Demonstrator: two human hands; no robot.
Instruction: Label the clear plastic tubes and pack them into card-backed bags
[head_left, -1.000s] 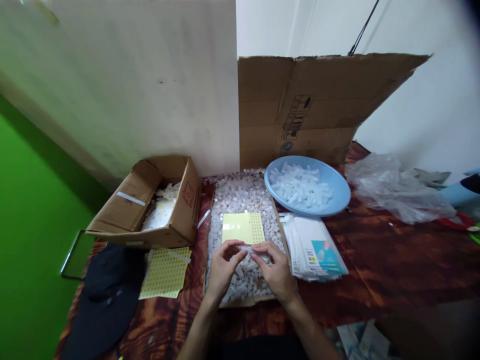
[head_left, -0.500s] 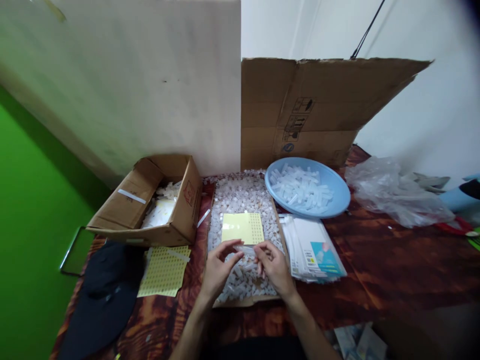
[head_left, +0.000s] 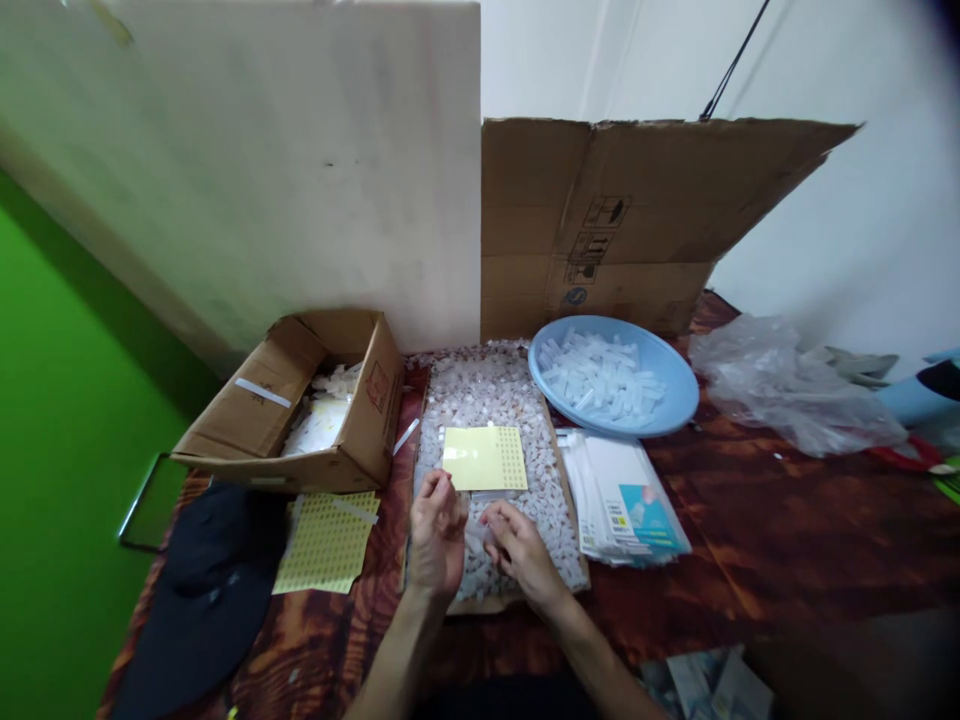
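My left hand is raised over the near left part of a shallow cardboard tray, its fingers curled and thumb against the fingertips. Whatever it may hold is hidden or too small to name. My right hand is beside it, thumb and fingers drawn together low over the tray; what is in them cannot be made out. Small whitish plastic pieces fill the tray. On them, just beyond my hands, lies a yellow sticker sheet, its small printed stickers left at the right side. A clear plastic piece shows at the sheet's near edge.
A blue basin of translucent tubes stands back right, above a stack of printed packets. On the left are an open carton, another sticker sheet and a black cap. Crumpled clear plastic lies far right.
My hands have come apart from the clear plastic piece held between them. The left has turned upright and its fingers have curled; the right has moved slightly lower and left.
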